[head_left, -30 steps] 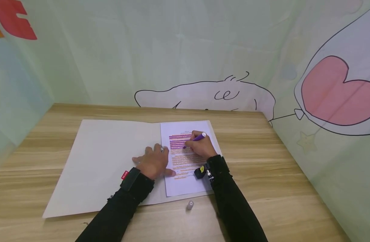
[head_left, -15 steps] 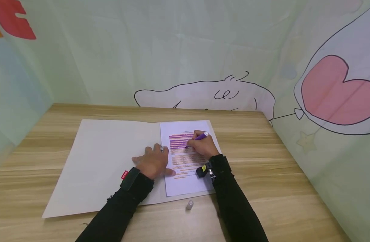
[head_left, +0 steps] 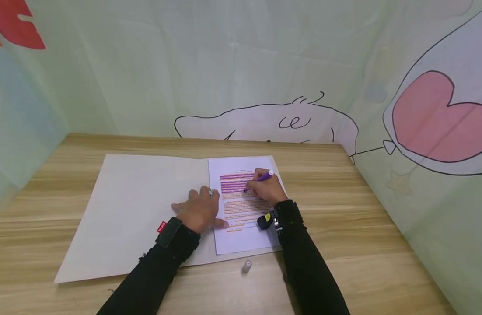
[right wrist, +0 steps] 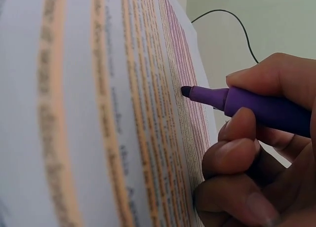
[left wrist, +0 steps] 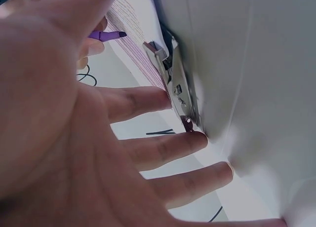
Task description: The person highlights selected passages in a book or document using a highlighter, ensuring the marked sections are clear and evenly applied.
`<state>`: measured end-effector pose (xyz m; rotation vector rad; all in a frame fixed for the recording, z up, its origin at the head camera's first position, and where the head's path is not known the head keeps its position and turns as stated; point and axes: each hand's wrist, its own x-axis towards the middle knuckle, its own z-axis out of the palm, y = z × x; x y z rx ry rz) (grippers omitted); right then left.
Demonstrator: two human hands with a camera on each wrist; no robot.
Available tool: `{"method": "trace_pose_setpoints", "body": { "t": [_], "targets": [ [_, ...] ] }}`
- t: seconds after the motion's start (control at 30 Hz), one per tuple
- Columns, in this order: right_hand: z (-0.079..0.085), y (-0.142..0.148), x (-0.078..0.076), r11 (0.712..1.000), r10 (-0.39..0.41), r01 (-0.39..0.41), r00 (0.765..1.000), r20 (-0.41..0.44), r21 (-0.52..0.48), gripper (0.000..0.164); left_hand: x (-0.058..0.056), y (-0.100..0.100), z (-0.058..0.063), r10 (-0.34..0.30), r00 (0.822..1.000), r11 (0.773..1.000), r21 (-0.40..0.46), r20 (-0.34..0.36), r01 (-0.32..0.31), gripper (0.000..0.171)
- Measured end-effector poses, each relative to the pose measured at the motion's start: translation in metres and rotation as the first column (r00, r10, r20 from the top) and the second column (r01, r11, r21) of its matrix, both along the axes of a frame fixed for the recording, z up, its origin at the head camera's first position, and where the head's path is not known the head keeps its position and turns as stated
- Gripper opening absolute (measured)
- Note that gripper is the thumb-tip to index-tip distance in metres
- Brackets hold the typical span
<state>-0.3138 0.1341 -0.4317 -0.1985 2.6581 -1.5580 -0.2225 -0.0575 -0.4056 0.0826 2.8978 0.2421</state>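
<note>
A purple highlighter is pinched between the thumb and fingers of my right hand. Its dark chisel tip is right at a printed line on the white sheet. Purple bands cover the upper lines there, and orange bands mark the lines further down. My left hand rests with spread, straight fingers across the open folder and the sheet's left edge. In the left wrist view, its fingertips lie beside the folder's metal clip, which sits at the sheet's edge.
A small grey cap lies on the wooden table just in front of the folder. A printed fabric backdrop stands behind the table and along its sides. Black cameras are strapped to both wrists.
My right hand has slid a little to the right along the text line with the highlighter. The left hand stays in place on the folder and sheet.
</note>
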Motion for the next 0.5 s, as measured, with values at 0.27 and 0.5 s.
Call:
{"method": "trace_pose_setpoints", "body": {
  "t": [0.27, 0.5],
  "targets": [
    [0.0011, 0.0013, 0.0003, 1.0, -0.003, 0.003, 1.0, 0.016, 0.014, 0.033, 0.0002, 0.0011, 0.0014, -0.002, 1.0, 1.0, -0.002, -0.001, 0.002, 0.099],
    [0.0021, 0.0011, 0.0005, 1.0, 0.008, -0.008, 1.0, 0.002, 0.02, 0.033, -0.0007, 0.0007, 0.0012, -0.005, 1.0, 1.0, -0.004, 0.004, 0.005, 0.1]
  ]
}}
